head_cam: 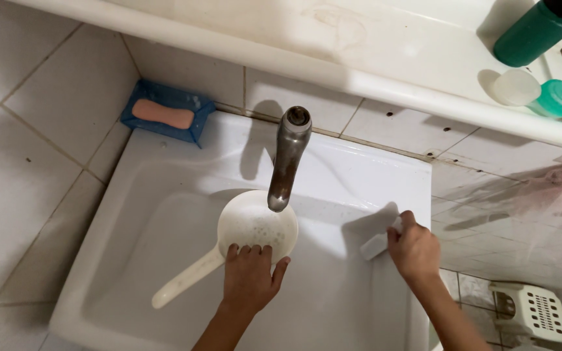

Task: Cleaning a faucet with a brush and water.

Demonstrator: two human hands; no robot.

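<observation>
A pink soap bar (162,113) lay in its blue dish (196,123). In the white sink (131,214), the left hand (250,276) gripped the rim of a white, long-handled strainer (248,224) under the metal tap (287,159). The right hand (414,250) clasped a white block (375,246) at the sink's edge.

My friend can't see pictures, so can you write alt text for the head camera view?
Seen from above, a person's left hand holds a white plastic strainer under a metal tap in a white sink, while the right hand grips a white bar at the sink's edge. A pink soap sits in a blue dish; a green bottle stands on the shelf above.
</observation>
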